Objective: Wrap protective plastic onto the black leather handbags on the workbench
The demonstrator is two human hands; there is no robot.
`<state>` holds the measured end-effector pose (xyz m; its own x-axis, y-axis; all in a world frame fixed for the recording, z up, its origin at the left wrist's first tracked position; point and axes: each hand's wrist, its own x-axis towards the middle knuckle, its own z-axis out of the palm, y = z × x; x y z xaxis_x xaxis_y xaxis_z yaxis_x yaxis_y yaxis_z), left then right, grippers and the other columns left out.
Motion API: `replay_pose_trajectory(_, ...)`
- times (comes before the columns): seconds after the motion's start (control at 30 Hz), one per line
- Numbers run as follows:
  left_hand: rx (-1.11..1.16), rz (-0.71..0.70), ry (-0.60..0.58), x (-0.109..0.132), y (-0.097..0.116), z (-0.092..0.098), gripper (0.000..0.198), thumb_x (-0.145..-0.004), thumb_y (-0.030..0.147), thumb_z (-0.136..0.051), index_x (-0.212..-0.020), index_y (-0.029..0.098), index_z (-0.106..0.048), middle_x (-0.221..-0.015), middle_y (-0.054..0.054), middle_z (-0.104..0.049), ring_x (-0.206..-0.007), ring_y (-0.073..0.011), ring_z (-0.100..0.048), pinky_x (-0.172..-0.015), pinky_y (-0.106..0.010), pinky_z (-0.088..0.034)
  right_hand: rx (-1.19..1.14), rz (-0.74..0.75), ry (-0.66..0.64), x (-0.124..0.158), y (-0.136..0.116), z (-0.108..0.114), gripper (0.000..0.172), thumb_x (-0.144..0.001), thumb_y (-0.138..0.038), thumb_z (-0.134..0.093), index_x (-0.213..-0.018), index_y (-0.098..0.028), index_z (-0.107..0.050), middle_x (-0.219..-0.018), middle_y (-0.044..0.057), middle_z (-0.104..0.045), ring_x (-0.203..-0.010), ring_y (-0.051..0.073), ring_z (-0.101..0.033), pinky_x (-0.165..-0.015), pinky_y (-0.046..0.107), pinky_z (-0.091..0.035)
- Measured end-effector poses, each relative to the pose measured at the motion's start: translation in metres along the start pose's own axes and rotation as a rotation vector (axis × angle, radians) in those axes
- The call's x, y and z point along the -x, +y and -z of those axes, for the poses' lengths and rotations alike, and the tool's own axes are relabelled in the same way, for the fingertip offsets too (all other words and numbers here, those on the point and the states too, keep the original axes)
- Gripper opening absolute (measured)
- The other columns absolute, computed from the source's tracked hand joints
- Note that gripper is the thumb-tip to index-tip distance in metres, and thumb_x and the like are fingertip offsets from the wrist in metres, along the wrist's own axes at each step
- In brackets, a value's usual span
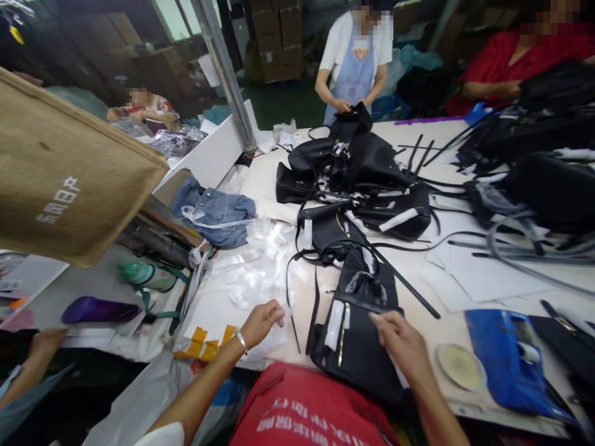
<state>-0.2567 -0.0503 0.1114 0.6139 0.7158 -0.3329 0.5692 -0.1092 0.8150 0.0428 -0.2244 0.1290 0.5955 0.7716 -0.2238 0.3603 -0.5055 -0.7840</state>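
My left hand (268, 319) is raised above the near edge of the table, left of the nearest black bag, its fingers curled together; whatever may be between them is too small to make out. Over the right side of that black bag (360, 347) is my right hand (393, 328), fingers bent and pinched, its contents unclear. The bag lies flat, with a gold zipper and a white wrapped strip on its front. Thin black straps lie to its left. Beyond it, more black bags (385, 161) are heaped with white wrapping on their parts.
Blue pouch (506, 359) and round disc (461, 367) lie at right; clear plastic (260, 266), denim cloth (223, 214) and orange tape pieces (209, 344) at left. A metal post (225, 74) rises behind. A person in an apron (356, 68) handles a bag across the table.
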Motion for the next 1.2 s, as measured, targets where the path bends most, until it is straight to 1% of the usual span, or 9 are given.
replay_pose_trajectory(0.07,-0.029,-0.022,-0.037,0.008,-0.006,0.007,0.029,-0.087,0.038,-0.042,-0.075,0.018,-0.059,-0.069,0.0,-0.067,-0.064,-0.0134,-0.055,-0.063,-0.024,-0.036,-0.084,0.047,-0.232,0.01,-0.047,-0.064,0.039,-0.083,-0.055,-0.048,-0.065,-0.021,-0.052,-0.048,-0.004,-0.053,-0.045,0.012,-0.05,-0.047,0.023,-0.035)
replay_pose_trajectory(0.17,-0.039,-0.035,-0.067,0.023,-0.019,0.018,0.027,-0.088,0.037,-0.042,-0.076,0.019,-0.058,-0.068,0.002,-0.066,-0.063,-0.0133,-0.056,-0.063,-0.023,-0.035,-0.135,0.124,-0.445,0.026,-0.082,-0.146,0.03,-0.075,-0.049,-0.061,-0.085,-0.02,-0.056,-0.064,-0.003,-0.062,-0.054,0.013,-0.055,-0.051,0.022,-0.038)
replay_pose_trajectory(0.23,-0.024,-0.029,-0.094,0.031,-0.03,0.024,0.025,-0.087,0.037,-0.043,-0.075,0.02,-0.057,-0.067,0.002,-0.066,-0.063,-0.0136,-0.057,-0.062,-0.023,-0.035,-0.167,0.128,-0.538,0.034,-0.087,-0.182,0.032,-0.075,-0.044,-0.063,-0.095,-0.02,-0.056,-0.073,-0.002,-0.064,-0.057,0.012,-0.057,-0.053,0.021,-0.04)
replay_pose_trajectory(0.33,0.055,-0.014,-0.149,0.039,-0.048,0.03,0.022,-0.087,0.035,-0.043,-0.078,0.02,-0.057,-0.069,0.002,-0.068,-0.067,-0.015,-0.059,-0.064,-0.023,-0.036,-0.189,0.089,-0.581,0.039,-0.086,-0.212,0.021,-0.082,-0.04,-0.053,-0.08,-0.019,-0.057,-0.066,-0.002,-0.063,-0.053,0.012,-0.057,-0.052,0.021,-0.04)
replay_pose_trajectory(0.53,0.118,0.005,-0.189,0.033,-0.073,0.041,0.01,-0.075,0.026,-0.055,-0.081,0.02,-0.06,-0.075,0.001,-0.068,-0.07,-0.0162,-0.058,-0.064,-0.023,-0.037,-0.127,0.047,-0.514,0.036,-0.092,-0.221,0.025,-0.084,-0.041,-0.051,-0.074,-0.019,-0.057,-0.063,-0.001,-0.063,-0.052,0.012,-0.057,-0.053,0.022,-0.039)
replay_pose_trajectory(0.77,0.176,0.014,-0.329,0.013,-0.074,0.053,0.013,-0.075,0.029,-0.058,-0.082,0.019,-0.061,-0.061,0.003,-0.066,-0.059,-0.0144,-0.059,-0.061,-0.023,-0.039,0.04,0.133,-0.387,0.035,-0.094,-0.216,0.038,-0.088,-0.049,-0.044,-0.065,-0.02,-0.053,-0.054,-0.003,-0.057,-0.052,0.012,-0.053,-0.053,0.021,-0.034)
replay_pose_trajectory(0.9,0.426,0.127,-0.398,0.007,-0.071,0.047,0.024,-0.073,0.035,-0.063,-0.088,0.017,-0.059,-0.063,0.001,-0.065,-0.053,-0.013,-0.059,-0.055,-0.024,-0.042,0.024,0.122,-0.402,0.037,-0.091,-0.219,0.041,-0.09,-0.05,-0.041,-0.064,-0.02,-0.053,-0.052,-0.003,-0.056,-0.051,0.012,-0.053,-0.053,0.021,-0.034)
replay_pose_trajectory(1.03,0.697,0.211,-0.411,0.005,-0.071,0.033,0.031,-0.067,0.034,-0.07,-0.087,0.013,-0.056,-0.071,-0.003,-0.066,-0.058,-0.0143,-0.061,-0.06,-0.03,-0.049,-0.005,0.123,-0.383,0.037,-0.087,-0.223,0.04,-0.091,-0.048,-0.039,-0.065,-0.02,-0.053,-0.051,-0.003,-0.056,-0.051,0.012,-0.054,-0.055,0.021,-0.036)
replay_pose_trajectory(1.2,0.723,0.299,-0.303,0.001,-0.086,0.027,0.031,-0.068,0.036,-0.071,-0.081,0.014,-0.053,-0.057,0.001,-0.063,-0.045,-0.0107,-0.056,-0.049,-0.024,-0.045,0.029,0.079,-0.43,0.019,-0.077,-0.222,0.035,-0.092,-0.046,-0.035,-0.075,-0.021,-0.053,-0.058,-0.002,-0.06,-0.051,0.013,-0.056,-0.056,0.022,-0.039)
